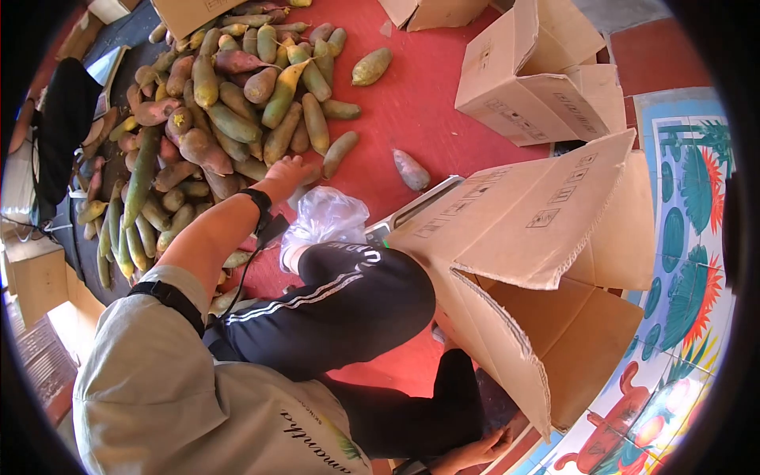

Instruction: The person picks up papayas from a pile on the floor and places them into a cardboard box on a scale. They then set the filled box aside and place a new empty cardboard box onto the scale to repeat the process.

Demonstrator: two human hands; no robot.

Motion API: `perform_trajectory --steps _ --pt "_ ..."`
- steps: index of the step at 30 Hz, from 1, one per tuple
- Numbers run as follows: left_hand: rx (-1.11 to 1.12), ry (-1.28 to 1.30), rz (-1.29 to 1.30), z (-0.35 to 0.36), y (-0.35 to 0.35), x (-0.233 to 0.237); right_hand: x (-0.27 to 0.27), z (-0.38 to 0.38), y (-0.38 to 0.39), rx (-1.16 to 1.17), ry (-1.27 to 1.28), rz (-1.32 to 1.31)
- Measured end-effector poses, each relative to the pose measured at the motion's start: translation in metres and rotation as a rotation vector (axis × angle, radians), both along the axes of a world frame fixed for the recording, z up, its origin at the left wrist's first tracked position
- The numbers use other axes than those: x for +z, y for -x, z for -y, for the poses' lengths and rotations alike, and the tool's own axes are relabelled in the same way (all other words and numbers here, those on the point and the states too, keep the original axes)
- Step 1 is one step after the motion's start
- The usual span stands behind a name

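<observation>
My left hand (288, 176) reaches to the near edge of a big pile of green and reddish radishes (229, 119). Its fingers curl over a greyish-green radish (299, 196), partly hidden beneath the hand. A black strap sits on that wrist. Low in the view, my right hand (475, 453) is beside my dark trouser leg, fingers stretched toward the bottom edge of a large open cardboard box (507, 214). Nothing shows in this hand, though part of it is hidden. Clear plastic (324, 218) wraps my foot close to the left hand.
The large box leans over what looks like a flat scale (419, 204). Two single radishes (372, 66) lie on the red floor (427, 103). Another open box (538, 75) stands further back. Painted tiles (681, 237) line the right side. A person's dark sleeve or leg (67, 127) shows far left.
</observation>
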State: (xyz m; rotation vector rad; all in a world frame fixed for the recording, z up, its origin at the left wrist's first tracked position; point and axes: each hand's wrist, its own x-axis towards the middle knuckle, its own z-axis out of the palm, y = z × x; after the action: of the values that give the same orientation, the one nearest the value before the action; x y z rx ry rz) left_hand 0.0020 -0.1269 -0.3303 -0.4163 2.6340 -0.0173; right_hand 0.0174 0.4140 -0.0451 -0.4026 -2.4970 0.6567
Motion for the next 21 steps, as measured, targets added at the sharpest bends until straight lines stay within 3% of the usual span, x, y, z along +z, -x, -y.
perform_trajectory --steps 10,15,18,21 --pt "-0.1 0.003 -0.056 -0.017 -0.053 0.05 -0.008 -0.012 -0.01 0.022 0.066 -0.07" --pt "-0.081 -0.026 0.177 -0.013 -0.087 0.085 -0.021 -0.019 -0.007 0.071 0.255 -0.16" --pt "0.163 -0.191 0.315 0.0 -0.112 0.068 -0.022 -0.02 -0.008 0.094 0.272 -0.189" --pt "0.28 -0.288 0.314 0.005 -0.12 0.1 -0.023 -0.016 -0.01 0.099 0.267 -0.211"
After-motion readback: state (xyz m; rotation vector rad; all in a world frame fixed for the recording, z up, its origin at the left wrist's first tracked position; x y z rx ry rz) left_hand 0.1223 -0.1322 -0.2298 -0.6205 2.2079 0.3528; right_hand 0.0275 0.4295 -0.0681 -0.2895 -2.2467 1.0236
